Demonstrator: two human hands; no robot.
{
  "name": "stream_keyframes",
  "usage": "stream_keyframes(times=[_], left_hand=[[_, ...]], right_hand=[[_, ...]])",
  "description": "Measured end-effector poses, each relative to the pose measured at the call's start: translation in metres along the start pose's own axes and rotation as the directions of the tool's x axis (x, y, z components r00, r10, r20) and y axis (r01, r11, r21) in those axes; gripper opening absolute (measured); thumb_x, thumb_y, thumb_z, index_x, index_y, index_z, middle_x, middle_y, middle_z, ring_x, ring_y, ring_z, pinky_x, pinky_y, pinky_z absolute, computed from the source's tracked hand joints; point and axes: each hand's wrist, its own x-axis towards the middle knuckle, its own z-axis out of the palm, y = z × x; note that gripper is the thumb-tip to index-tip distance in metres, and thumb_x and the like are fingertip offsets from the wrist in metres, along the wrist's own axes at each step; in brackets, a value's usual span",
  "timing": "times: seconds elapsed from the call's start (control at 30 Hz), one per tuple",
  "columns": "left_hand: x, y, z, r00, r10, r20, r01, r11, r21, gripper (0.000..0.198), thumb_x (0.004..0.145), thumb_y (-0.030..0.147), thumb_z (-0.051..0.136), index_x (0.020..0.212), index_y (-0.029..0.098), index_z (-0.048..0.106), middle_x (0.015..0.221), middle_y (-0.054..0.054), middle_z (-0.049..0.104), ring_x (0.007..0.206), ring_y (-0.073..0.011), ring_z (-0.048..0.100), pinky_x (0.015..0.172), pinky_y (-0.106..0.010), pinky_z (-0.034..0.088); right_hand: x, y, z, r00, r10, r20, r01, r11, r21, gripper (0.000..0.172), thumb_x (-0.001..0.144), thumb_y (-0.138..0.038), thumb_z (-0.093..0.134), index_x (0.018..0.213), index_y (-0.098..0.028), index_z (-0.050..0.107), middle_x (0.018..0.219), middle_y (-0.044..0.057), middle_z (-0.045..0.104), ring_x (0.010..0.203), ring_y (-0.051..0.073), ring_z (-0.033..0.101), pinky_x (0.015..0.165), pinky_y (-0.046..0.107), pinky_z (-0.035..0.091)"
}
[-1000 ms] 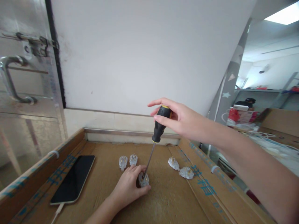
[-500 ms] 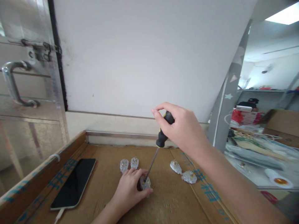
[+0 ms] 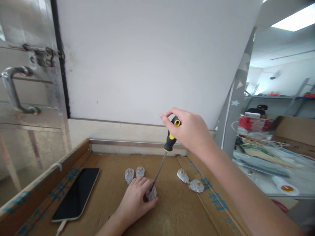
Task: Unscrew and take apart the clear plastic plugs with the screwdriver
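My left hand (image 3: 135, 200) rests on the cardboard surface (image 3: 172, 213) and pinches a clear plastic plug (image 3: 151, 192) between thumb and fingers. My right hand (image 3: 189, 131) is closed round the black and yellow handle of a screwdriver (image 3: 169, 139). Its shaft slants down and left, with the tip set into the top of the held plug. Two more clear plugs (image 3: 134, 172) lie just behind my left hand. Another pair of plugs (image 3: 190, 181) lies to the right.
A black phone (image 3: 76, 194) with a white cable lies face up at the left, beside the raised cardboard edge (image 3: 46, 178). A white wall stands behind. A metal door with a handle (image 3: 14, 90) is at far left. Cluttered tables and boxes (image 3: 275, 144) fill the right.
My right hand went from loosely spread fingers on the handle to a closed grip, and the handle has turned. The left hand stays on the plug. The view shifted slightly.
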Motion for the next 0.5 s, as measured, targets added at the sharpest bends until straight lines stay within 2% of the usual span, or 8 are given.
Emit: stream_keyframes(times=[0.07, 0.13, 0.17, 0.23, 0.3, 0.33, 0.4, 0.5], left_hand=[[0.001, -0.001, 0.0, 1.0, 0.017, -0.015, -0.017, 1.0, 0.009, 0.024, 0.075, 0.022, 0.062, 0.098, 0.022, 0.061, 0.092, -0.004, 0.064, 0.089, -0.0235, 0.056, 0.08, -0.035, 0.043], [0.002, -0.003, 0.001, 0.999, 0.02, -0.032, -0.019, 0.999, 0.026, 0.012, 0.078, 0.019, 0.057, 0.089, 0.021, 0.062, 0.086, -0.003, 0.065, 0.085, -0.0218, 0.056, 0.077, -0.033, 0.044], [0.002, -0.004, 0.002, 0.999, 0.021, -0.041, -0.02, 0.999, 0.037, 0.01, 0.08, 0.019, 0.054, 0.086, 0.021, 0.062, 0.084, -0.002, 0.065, 0.083, -0.0212, 0.057, 0.076, -0.032, 0.044], [0.002, -0.006, 0.003, 0.998, 0.024, -0.056, -0.021, 0.998, 0.056, 0.009, 0.081, 0.018, 0.053, 0.082, 0.022, 0.061, 0.082, -0.002, 0.065, 0.082, -0.0209, 0.057, 0.075, -0.031, 0.043], [0.002, -0.008, 0.004, 0.997, 0.012, -0.076, -0.007, 0.998, 0.062, 0.007, 0.08, 0.019, 0.055, 0.084, 0.022, 0.061, 0.083, -0.002, 0.065, 0.083, -0.0217, 0.057, 0.076, -0.033, 0.042], [0.002, -0.008, 0.004, 0.997, 0.003, -0.082, 0.002, 0.998, 0.057, 0.008, 0.079, 0.02, 0.057, 0.085, 0.022, 0.061, 0.085, -0.002, 0.065, 0.084, -0.0221, 0.057, 0.076, -0.034, 0.042], [0.002, -0.009, 0.004, 0.997, -0.009, -0.081, 0.012, 0.999, 0.033, 0.01, 0.078, 0.021, 0.059, 0.087, 0.022, 0.06, 0.086, -0.002, 0.066, 0.085, -0.0224, 0.058, 0.077, -0.035, 0.042], [0.001, -0.01, 0.004, 0.997, -0.013, -0.076, 0.013, 1.0, -0.002, 0.013, 0.075, 0.023, 0.062, 0.089, 0.022, 0.06, 0.086, -0.001, 0.066, 0.084, -0.0224, 0.058, 0.078, -0.035, 0.041]], right_hand=[[0.002, -0.001, -0.003, 0.998, -0.004, 0.065, 0.003, 1.0, 0.027, 0.022, 0.082, -0.039, 0.049, 0.082, -0.021, 0.063, 0.069, 0.003, 0.064, 0.062, 0.019, 0.057, 0.056, 0.029, 0.036], [0.006, -0.002, -0.009, 0.971, -0.078, 0.227, 0.005, 0.952, 0.305, 0.019, 0.079, -0.025, 0.049, 0.092, -0.022, 0.063, 0.086, 0.003, 0.066, 0.077, 0.019, 0.06, 0.065, 0.028, 0.041], [0.007, -0.003, -0.012, 0.937, -0.146, 0.316, -0.028, 0.872, 0.488, 0.025, 0.078, -0.019, 0.047, 0.097, -0.023, 0.061, 0.097, 0.003, 0.065, 0.086, 0.018, 0.059, 0.07, 0.028, 0.043], [0.007, -0.006, -0.015, 0.855, -0.294, 0.426, -0.16, 0.633, 0.757, 0.032, 0.077, -0.013, 0.044, 0.105, -0.023, 0.059, 0.111, 0.003, 0.06, 0.097, 0.015, 0.057, 0.076, 0.027, 0.045], [0.005, -0.012, -0.014, 0.799, -0.385, 0.462, -0.283, 0.437, 0.854, 0.028, 0.079, -0.015, 0.048, 0.105, -0.021, 0.057, 0.108, 0.004, 0.06, 0.095, 0.014, 0.057, 0.076, 0.025, 0.046], [0.003, -0.015, -0.012, 0.794, -0.394, 0.462, -0.315, 0.384, 0.868, 0.024, 0.08, -0.018, 0.052, 0.104, -0.02, 0.057, 0.1, 0.003, 0.062, 0.089, 0.013, 0.058, 0.073, 0.024, 0.046], [-0.001, -0.022, -0.002, 0.827, -0.346, 0.443, -0.317, 0.365, 0.875, 0.022, 0.08, -0.029, 0.057, 0.1, -0.02, 0.058, 0.078, -0.001, 0.061, 0.07, 0.01, 0.056, 0.061, 0.021, 0.045], [-0.005, -0.027, 0.019, 0.943, -0.143, 0.301, -0.208, 0.45, 0.868, 0.022, 0.077, -0.039, 0.062, 0.09, -0.021, 0.06, 0.057, -0.006, 0.049, 0.051, 0.007, 0.045, 0.046, 0.018, 0.036]])
